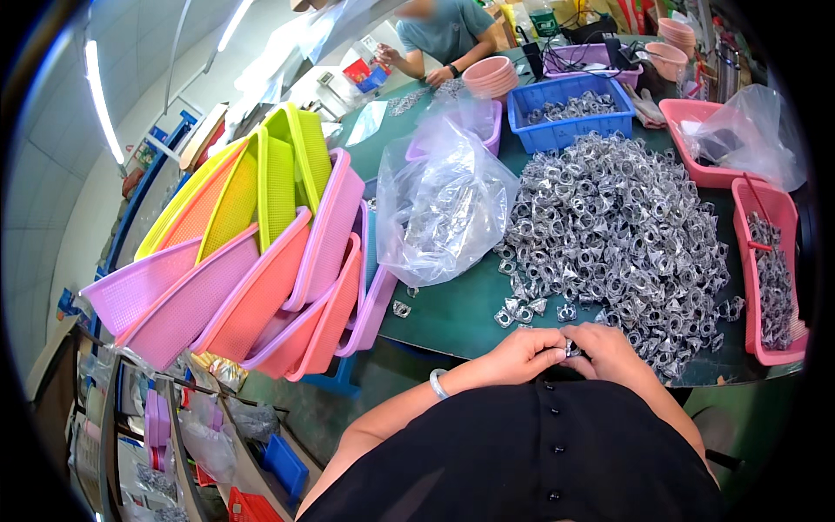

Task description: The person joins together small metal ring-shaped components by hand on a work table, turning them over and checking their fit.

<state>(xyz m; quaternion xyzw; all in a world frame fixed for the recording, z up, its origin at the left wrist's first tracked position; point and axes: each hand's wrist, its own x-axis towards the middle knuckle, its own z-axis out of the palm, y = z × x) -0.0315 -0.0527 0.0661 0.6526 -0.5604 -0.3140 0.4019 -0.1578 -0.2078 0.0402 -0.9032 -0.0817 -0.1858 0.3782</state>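
My left hand [528, 352] and my right hand [602, 348] meet at the near edge of the green table. Between their fingertips they pinch a small silvery metal part [571, 348], mostly covered by the fingers. Right beyond my hands rises a large heap of similar metal parts [617, 226], each with a ring-like opening. A few loose parts [520, 311] lie apart from the heap, just past my left hand. A clear plastic bag [448, 204] with metal parts inside stands left of the heap.
Stacked pink, purple and yellow-green plastic baskets [252, 261] lean at the left. A blue crate [570, 109] of parts stands behind the heap; a pink basket [746, 261] of parts sits at the right edge. Across the green table [435, 324] a co-worker [444, 39] sits.
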